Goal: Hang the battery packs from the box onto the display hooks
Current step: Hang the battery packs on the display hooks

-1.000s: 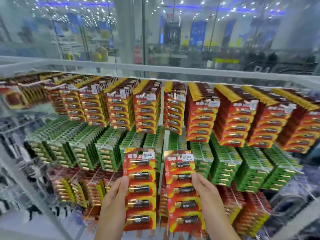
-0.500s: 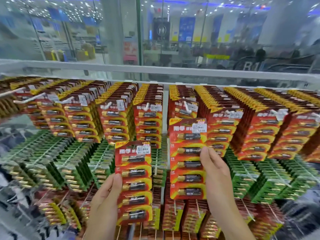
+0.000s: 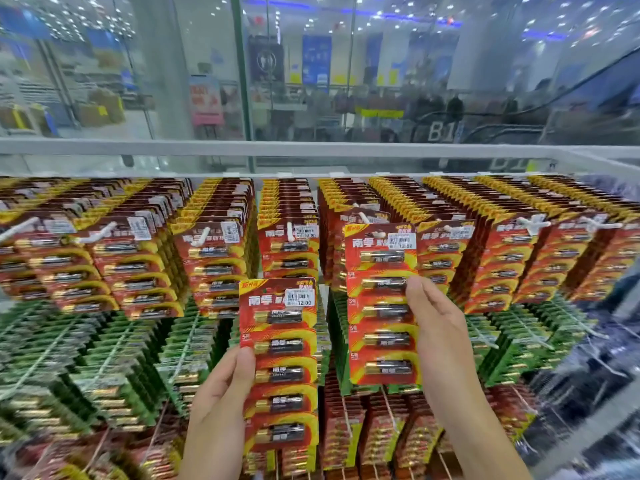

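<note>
Red-and-yellow card carries five batteries in a column under clear blisters, and the person holds two such strips in front of the display. The left hand (image 3: 221, 403) pinches the left pack (image 3: 280, 362) at its left edge, thumb on the front and fingers behind, and holds it low, in front of the green packs (image 3: 114, 358). The right hand (image 3: 440, 334) grips the right pack (image 3: 381, 306) by its right edge in the same way, raised so that its top lies against the upper row of red packs (image 3: 214, 258), just below a white hook (image 3: 362, 214). Whether the hang hole has met the hook cannot be told from here. Each pack is probably fairly weighty for its size, since the batteries load the whole length, while the card itself is thin and likely to bend or swing if it is held only at the bottom. The glossy blisters look slippery, so the flat card margin beside them is the better place to grip. A hold at mid-height on one edge, as both hands have now, should keep the strip straight and leave the top free for the hook. The small hole at the top probably tears if the pack is forced, so it wants lining up squarely first.
</note>
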`<state>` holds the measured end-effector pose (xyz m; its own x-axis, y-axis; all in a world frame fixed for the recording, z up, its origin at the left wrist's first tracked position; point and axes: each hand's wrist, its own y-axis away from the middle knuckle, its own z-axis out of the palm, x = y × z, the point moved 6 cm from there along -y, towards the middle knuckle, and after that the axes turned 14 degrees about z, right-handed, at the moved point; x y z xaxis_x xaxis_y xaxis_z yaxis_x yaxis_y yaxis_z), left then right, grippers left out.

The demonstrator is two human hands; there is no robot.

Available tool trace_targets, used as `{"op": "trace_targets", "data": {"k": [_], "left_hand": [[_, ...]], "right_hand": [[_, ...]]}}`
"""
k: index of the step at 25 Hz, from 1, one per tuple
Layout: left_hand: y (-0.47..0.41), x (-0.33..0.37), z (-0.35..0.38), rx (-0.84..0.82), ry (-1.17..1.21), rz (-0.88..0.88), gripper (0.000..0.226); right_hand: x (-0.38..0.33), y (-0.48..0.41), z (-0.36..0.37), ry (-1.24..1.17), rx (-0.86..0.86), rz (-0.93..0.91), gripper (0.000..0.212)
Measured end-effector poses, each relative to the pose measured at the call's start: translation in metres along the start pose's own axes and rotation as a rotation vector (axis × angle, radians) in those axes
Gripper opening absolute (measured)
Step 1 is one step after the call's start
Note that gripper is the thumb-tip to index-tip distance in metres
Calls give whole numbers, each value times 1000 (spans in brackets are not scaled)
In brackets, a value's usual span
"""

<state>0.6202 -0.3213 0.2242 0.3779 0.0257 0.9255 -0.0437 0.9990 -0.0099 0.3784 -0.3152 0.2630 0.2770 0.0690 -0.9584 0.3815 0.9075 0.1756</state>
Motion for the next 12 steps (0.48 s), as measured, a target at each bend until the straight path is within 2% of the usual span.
{"op": "trace_targets", "data": {"k": [2, 3, 5, 7, 9, 12], "left_hand": [[-3, 3, 2, -13, 4, 4, 24], [-6, 4, 3, -23, 3, 13, 25], [-9, 8, 6, -53, -17, 34, 30], [-11, 10, 9, -65, -32, 52, 30], [-13, 13, 13, -69, -33, 66, 29], [-14, 15, 14, -92, -28, 80, 26]], "right_hand": [[1, -4, 5, 38, 27, 17, 82], [3, -11, 6, 57, 31, 27, 78], [-2, -22, 14, 108, 48, 19, 45], [-6, -33, 20, 167, 82, -10, 31], [-7, -42, 24, 194, 101, -27, 30], [-4, -53, 30, 185, 135, -38, 46]]}}
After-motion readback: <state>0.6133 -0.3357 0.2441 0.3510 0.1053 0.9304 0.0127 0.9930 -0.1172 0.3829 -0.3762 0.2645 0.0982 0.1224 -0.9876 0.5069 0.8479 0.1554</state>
